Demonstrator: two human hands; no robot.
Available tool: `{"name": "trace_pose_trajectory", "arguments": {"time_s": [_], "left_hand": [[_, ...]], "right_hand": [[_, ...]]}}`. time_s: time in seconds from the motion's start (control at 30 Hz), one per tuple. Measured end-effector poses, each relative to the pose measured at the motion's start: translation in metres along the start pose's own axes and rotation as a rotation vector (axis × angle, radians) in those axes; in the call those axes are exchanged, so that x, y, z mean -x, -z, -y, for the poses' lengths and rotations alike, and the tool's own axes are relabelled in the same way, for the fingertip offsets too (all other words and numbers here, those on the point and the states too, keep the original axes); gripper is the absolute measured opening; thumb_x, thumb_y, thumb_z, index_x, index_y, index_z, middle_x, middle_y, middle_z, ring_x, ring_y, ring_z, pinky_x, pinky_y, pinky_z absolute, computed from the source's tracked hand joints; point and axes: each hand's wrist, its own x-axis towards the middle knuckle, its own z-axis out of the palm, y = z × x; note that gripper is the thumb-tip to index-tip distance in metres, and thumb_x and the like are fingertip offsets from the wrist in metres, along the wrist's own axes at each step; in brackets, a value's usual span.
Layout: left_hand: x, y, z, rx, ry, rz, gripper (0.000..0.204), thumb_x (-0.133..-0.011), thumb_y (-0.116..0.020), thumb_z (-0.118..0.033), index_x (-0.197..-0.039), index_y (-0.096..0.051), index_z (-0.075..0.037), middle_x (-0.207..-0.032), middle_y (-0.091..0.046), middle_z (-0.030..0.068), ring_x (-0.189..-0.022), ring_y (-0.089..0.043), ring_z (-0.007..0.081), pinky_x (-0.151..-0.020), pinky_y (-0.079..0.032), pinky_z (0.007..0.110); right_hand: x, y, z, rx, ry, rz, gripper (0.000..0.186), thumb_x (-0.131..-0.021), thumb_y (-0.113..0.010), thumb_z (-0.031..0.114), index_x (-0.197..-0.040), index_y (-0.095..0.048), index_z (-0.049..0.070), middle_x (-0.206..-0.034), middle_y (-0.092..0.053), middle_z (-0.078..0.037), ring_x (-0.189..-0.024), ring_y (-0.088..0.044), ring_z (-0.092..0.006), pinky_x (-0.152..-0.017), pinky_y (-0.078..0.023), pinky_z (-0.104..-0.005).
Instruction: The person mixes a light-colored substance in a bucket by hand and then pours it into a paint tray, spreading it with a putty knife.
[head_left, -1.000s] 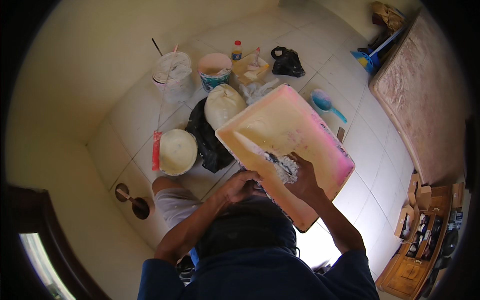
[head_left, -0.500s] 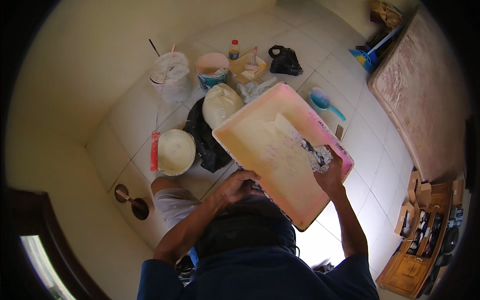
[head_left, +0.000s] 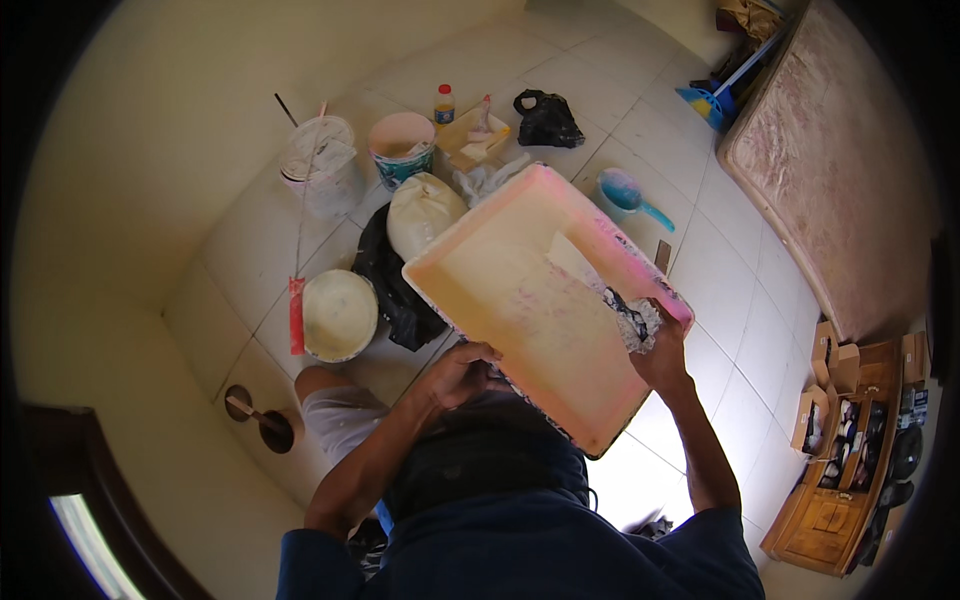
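Note:
A shallow rectangular paint tray, cream inside with pink stains along its rim, is tilted in front of me. My left hand grips its near left edge, the thumb over the rim and the other fingers partly hidden beneath. Over the tray's right side, my right hand is closed around a crumpled, paint-crusted white-and-dark wad. Beyond the wad lies a pale flat patch on the tray floor; whether it joins the wad I cannot tell.
Left of the tray are a round cream tub, a red roller, a lidded white bucket and a cream sack on black plastic. Farther off stand a teal bucket and a blue dipper. A mattress leans at right.
The view has shifted slightly, so the floor objects appear farther left. My right hand and the wad have moved a little down toward the tray's near side; both grips stay the same.

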Motion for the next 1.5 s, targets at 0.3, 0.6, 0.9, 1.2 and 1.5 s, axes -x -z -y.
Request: {"name": "trace_pose_trajectory", "arguments": {"time_s": [0.3,0.6,0.9,1.2,1.5], "left_hand": [[0.000,-0.002,0.000,-0.031,-0.003,0.008,0.036,-0.073,-0.058,-0.015,-0.107,-0.053,-0.004,-0.102,-0.058,0.0100,-0.091,-0.056,0.0240,-0.083,-0.044,0.046],[0.003,-0.010,-0.004,-0.039,0.004,-0.037,0.037,-0.072,-0.058,-0.014,-0.107,-0.053,-0.004,-0.100,-0.058,0.0093,-0.091,-0.057,0.0244,-0.082,-0.045,0.045],[0.002,-0.004,0.000,-0.015,0.005,-0.058,0.045,-0.071,-0.059,-0.014,-0.114,-0.049,-0.004,-0.108,-0.055,0.0091,-0.099,-0.054,0.0238,-0.085,-0.042,0.048],[0.005,-0.006,-0.002,0.027,-0.006,-0.037,0.041,-0.072,-0.058,-0.013,-0.111,-0.050,-0.004,-0.105,-0.055,0.0087,-0.097,-0.053,0.0231,-0.086,-0.043,0.047],[0.005,-0.010,-0.002,0.011,-0.016,-0.045,0.032,-0.075,-0.056,-0.016,-0.104,-0.053,-0.003,-0.101,-0.056,0.0100,-0.094,-0.055,0.0228,-0.083,-0.045,0.044]], "right_hand": [[-0.050,0.038,-0.003,-0.014,-0.051,0.188,0.027,-0.070,-0.067,0.005,-0.096,-0.060,0.000,-0.087,-0.062,-0.014,-0.079,-0.060,-0.0238,-0.071,-0.047,-0.0337],[-0.165,0.059,-0.021,-0.074,-0.033,0.404,0.023,-0.070,-0.069,0.012,-0.086,-0.062,-0.001,-0.080,-0.063,-0.019,-0.073,-0.059,-0.0311,-0.069,-0.046,-0.0362],[-0.207,0.054,-0.001,0.465,0.195,0.385,0.027,-0.062,-0.069,0.006,-0.084,-0.060,-0.007,-0.086,-0.059,-0.023,-0.088,-0.054,-0.0352,-0.078,-0.044,-0.0388],[-0.180,0.087,0.015,0.560,0.169,0.171,0.036,-0.062,-0.067,0.005,-0.095,-0.058,-0.004,-0.087,-0.058,-0.025,-0.089,-0.052,-0.0373,-0.079,-0.044,-0.0390],[-0.123,0.047,-0.010,0.739,0.424,0.246,0.053,-0.060,-0.062,0.005,-0.112,-0.060,0.013,-0.114,-0.048,-0.024,-0.101,-0.050,-0.0325,-0.083,-0.045,-0.0347]]}}
